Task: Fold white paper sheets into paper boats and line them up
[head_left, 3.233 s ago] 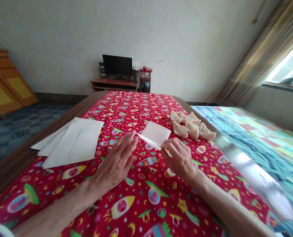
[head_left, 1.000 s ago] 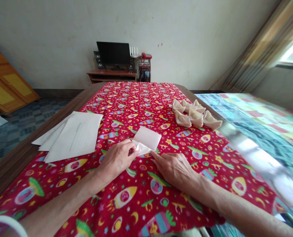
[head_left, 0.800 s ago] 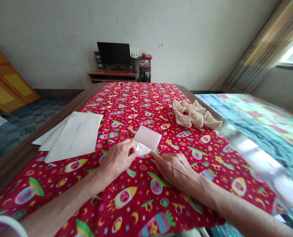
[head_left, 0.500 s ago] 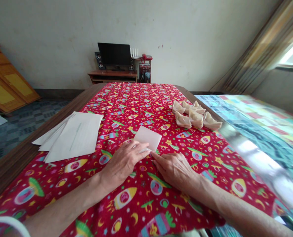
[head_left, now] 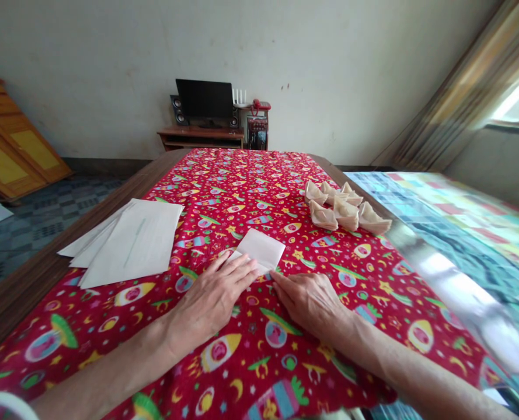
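Note:
A small square of white paper lies at an angle on the red patterned cloth, with a creased, folded strip along its near edge. My left hand lies palm down, fingers stretched over the paper's near left part and hiding it. My right hand rests on its side on the cloth, its fingers together and their tips at the paper's near right corner; the fingertips' underside is hidden. On the left lies a fanned stack of larger white sheets. Several folded paper boat-like shapes stand in two rows on the right.
The red cloth covers most of a dark wooden table. Beyond it, a monitor and a red telephone stand on a desk against the wall. A bed with a patterned cover is on the right.
My left hand has slid a little to the left along the paper's near edge, showing more of the folded strip. My right hand has hardly moved.

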Tool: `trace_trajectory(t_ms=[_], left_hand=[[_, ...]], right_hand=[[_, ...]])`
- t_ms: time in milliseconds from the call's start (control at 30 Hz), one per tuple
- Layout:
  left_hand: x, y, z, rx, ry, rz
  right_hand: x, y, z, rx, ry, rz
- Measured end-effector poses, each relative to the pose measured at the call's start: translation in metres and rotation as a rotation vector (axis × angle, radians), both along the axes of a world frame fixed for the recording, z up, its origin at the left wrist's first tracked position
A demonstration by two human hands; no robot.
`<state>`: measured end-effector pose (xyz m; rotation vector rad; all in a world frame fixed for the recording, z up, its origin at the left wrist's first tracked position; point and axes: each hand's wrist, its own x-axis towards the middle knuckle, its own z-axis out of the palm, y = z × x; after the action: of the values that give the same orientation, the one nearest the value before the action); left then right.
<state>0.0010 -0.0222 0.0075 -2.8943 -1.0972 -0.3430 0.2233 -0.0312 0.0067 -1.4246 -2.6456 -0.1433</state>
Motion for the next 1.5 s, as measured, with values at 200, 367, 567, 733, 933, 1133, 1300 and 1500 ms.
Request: trace_trajectory(t_ms=[200,367,567,733,933,1133,1300,1500], left_hand=[[-0.013,0.001,-0.003,0.012,0.011,-0.047],[-0.025,-0.002,-0.005,0.021,0.032,-0.057],[-0.042,-0.015,-0.005,0.007,0.007,-0.01],[-0.032,-0.02,-0.003,0.053,-0.091,0.03],[0.001,0.005,0.008,0.022,-0.061,-0.082],[0.004,0.017,0.017,0.01,-0.026,-0.108],[-0.006,0.024,0.005,0.163,-0.071,-0.142],[-0.013,0.048,-0.003,0.358,-0.094,-0.042]], right_hand=[[0.001,0.0,-0.001,-0.008,-0.007,0.004],[0.002,0.0,-0.003,0.022,-0.006,0.009],[0.001,0.001,-0.004,0.041,-0.01,0.015],[0.0,0.002,-0.005,0.026,0.0,0.032],[0.001,0.001,-0.006,0.019,0.026,0.032],[0.025,0.035,-0.002,0.246,-0.024,0.054],[0.039,0.069,-0.005,0.329,-0.052,0.242],[0.032,0.059,0.004,0.49,0.056,0.429]])
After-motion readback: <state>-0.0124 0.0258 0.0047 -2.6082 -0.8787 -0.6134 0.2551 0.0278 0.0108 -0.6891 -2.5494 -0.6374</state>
